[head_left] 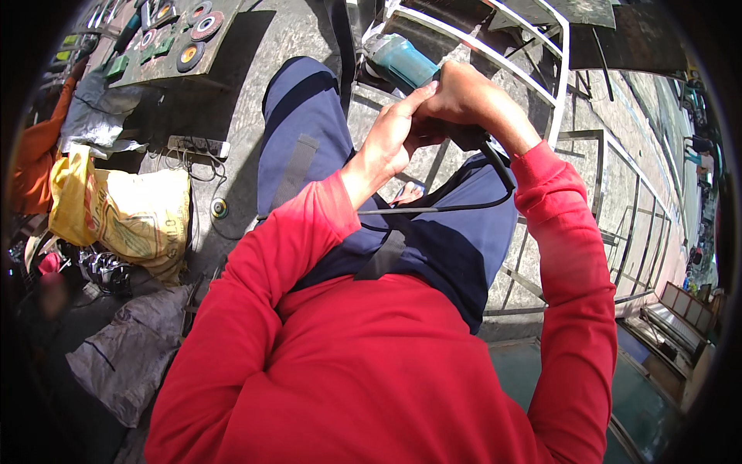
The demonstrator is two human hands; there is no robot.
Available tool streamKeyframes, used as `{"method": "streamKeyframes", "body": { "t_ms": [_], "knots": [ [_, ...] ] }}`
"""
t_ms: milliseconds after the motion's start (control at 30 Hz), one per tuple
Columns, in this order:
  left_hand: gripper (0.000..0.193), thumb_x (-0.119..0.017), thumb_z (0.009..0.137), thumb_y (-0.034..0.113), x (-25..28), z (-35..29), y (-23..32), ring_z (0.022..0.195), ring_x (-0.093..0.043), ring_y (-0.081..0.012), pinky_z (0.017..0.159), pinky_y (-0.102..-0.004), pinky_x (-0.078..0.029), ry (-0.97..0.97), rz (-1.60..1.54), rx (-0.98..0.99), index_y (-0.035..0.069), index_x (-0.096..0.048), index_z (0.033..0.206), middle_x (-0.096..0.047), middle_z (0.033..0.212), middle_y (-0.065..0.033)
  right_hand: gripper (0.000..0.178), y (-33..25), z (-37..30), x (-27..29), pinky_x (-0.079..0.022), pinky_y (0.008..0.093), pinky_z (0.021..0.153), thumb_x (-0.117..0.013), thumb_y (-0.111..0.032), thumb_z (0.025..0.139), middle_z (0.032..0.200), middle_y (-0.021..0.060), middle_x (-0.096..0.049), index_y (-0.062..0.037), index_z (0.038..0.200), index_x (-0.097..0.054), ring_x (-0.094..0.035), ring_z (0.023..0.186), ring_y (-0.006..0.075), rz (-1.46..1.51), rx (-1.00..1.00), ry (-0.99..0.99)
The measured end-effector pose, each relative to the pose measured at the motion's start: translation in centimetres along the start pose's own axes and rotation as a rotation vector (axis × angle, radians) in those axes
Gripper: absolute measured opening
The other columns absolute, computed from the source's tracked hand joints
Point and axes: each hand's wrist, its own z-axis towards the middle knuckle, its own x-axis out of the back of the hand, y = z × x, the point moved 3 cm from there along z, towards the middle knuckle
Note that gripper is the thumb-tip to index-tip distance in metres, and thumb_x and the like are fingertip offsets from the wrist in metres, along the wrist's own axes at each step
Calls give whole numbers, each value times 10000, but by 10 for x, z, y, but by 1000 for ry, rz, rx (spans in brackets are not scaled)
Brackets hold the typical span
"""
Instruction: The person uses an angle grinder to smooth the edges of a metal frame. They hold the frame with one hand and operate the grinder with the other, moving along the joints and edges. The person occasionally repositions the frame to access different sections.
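A teal angle grinder (403, 63) points up and left, its metal head close to the white metal frame (464, 35). My right hand (462, 97) is wrapped over the rear of its body. Just below and to the left, my left hand (390, 138) is closed about the grinder's back end, its thumb against my right hand. Most of my left fingers are hidden behind the tool and my right hand. From the dark rear handle a black cord (501, 166) loops down over my lap and runs left. Whether the disc touches the frame cannot be made out.
At the upper left, a low table (166, 66) carries several grinding discs (191, 56). A yellow sack (143, 213), a power strip (199, 147) and a grey sack (137, 348) lie on the left. Dark metal frames (618, 209) stand at the right.
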Motion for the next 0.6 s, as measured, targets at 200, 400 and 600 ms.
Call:
{"method": "streamKeyframes", "body": {
  "t_ms": [200, 400, 600],
  "knots": [
    [370, -634, 931, 429, 2, 0, -1, 812, -672, -184, 768, -328, -546, 3, 23, 17, 86, -658, 1068, -695, 927, -62, 512, -2, 0, 1, -582, 407, 703, -741, -376, 663, 801, 254, -699, 95, 860, -709, -723, 755, 341, -31, -12, -33],
    [370, -635, 931, 428, 1, -1, 0, 819, -668, -172, 760, -316, -545, 24, 14, 15, 93, -650, 1085, -692, 933, -57, 503, -3, -4, 3, -581, 403, 703, -739, -368, 663, 790, 246, -700, 95, 856, -710, -723, 746, 338, -36, -17, -15],
    [375, -630, 929, 444, 3, 1, 1, 825, -668, -170, 766, -324, -540, 2, 40, 6, 99, -657, 1073, -695, 940, -56, 503, -3, -3, 2, -580, 412, 714, -732, -363, 666, 813, 268, -695, 102, 859, -704, -722, 780, 357, -10, -3, -39]
  ]
}}
